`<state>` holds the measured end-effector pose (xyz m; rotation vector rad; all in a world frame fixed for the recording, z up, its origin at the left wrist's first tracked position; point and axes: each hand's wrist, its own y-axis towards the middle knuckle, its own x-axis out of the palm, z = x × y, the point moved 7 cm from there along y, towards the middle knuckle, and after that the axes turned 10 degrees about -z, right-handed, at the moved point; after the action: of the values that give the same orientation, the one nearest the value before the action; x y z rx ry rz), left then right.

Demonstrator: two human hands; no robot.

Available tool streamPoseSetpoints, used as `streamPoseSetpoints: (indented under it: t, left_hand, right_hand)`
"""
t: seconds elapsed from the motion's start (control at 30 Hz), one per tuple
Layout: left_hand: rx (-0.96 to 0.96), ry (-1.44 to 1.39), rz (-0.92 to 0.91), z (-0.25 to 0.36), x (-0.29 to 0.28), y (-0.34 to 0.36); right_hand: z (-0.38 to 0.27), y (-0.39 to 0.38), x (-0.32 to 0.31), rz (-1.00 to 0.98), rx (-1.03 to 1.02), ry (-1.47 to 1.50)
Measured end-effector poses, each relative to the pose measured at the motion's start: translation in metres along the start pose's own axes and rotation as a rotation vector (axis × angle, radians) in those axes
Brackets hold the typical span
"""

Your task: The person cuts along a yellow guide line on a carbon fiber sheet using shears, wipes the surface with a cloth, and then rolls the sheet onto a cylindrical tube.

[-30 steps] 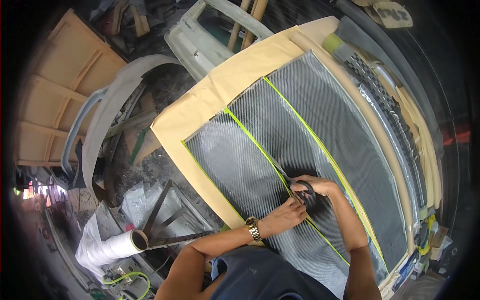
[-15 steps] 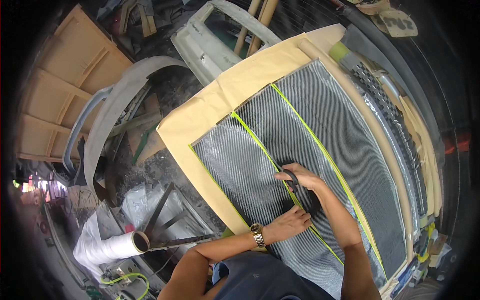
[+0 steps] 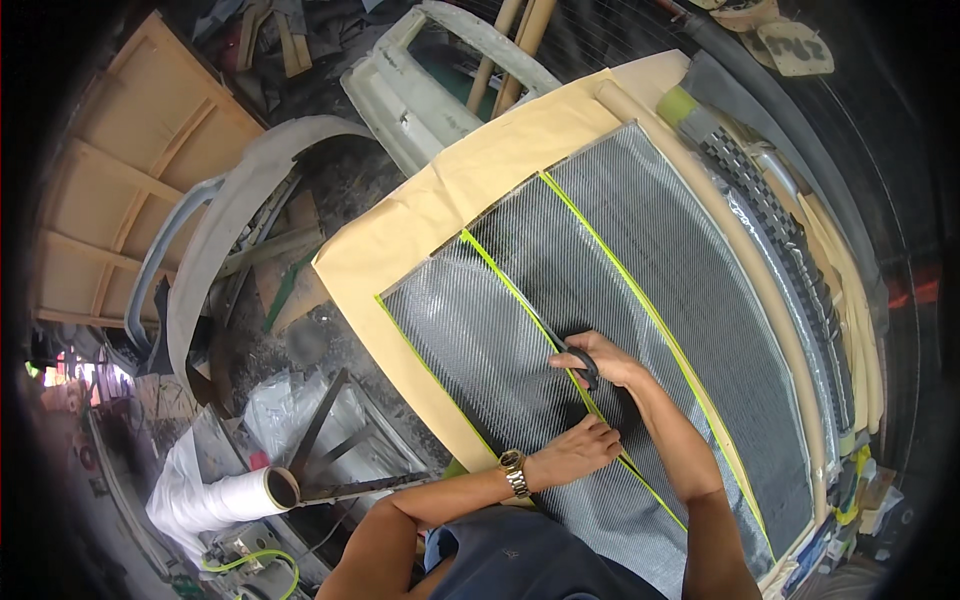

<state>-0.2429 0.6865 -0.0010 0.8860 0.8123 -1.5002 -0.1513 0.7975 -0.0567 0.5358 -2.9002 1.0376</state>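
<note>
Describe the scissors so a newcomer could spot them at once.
Find the tan paper, then the dark woven cloth lying on it, marked with three lime lines. Follow the middle one down to the right hand, which holds the scissors. Their black looped handle sets them apart from the flat cloth and thin lime lines around them.

the cloth (image 3: 740, 360), dark, glossy and woven, lies spread with 3 lime tapes (image 3: 482, 252) running from near right to far left. the black-handled scissors (image 3: 585, 369) sit at the middle tape, blades pointing far left.
</note>
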Motion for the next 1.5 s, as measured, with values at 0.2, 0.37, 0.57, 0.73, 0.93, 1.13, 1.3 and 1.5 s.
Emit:
streamPoseSetpoints:
  t: [0.2,0.37,0.57,0.73,0.93,1.13,1.3,1.5]
  left_hand:
    - [0.002,0.013,0.020,0.000,-0.003,-0.002]
    - [0.003,-0.005,0.001,-0.001,-0.002,0.001]
    - [0.007,-0.007,0.003,-0.002,-0.001,-0.001]
    - [0.031,-0.023,0.041,-0.001,-0.003,-0.001]
    - [0.029,-0.033,0.000,0.001,-0.002,-0.001]
    - [0.051,-0.050,0.013,0.003,-0.001,0.001]
    - [0.058,-0.025,0.021,0.005,-0.006,0.002]
    - [0.057,-0.026,0.034,0.003,-0.004,0.000]
  right_hand:
    - [0.002,0.002,-0.003,-0.007,-0.003,0.015]
    - [0.008,0.004,-0.005,-0.022,-0.003,0.011]
    - [0.004,0.002,-0.002,-0.183,0.028,-0.020]
    - [-0.016,0.015,-0.008,-0.214,0.082,-0.137]
    - [-0.049,0.050,-0.006,-0.155,0.037,-0.132]
    - [-0.042,0.059,-0.009,0.005,-0.005,-0.091]
    - [-0.034,0.064,-0.010,0.046,-0.067,-0.114]
    - [-0.042,0.053,-0.002,0.021,-0.057,-0.054]
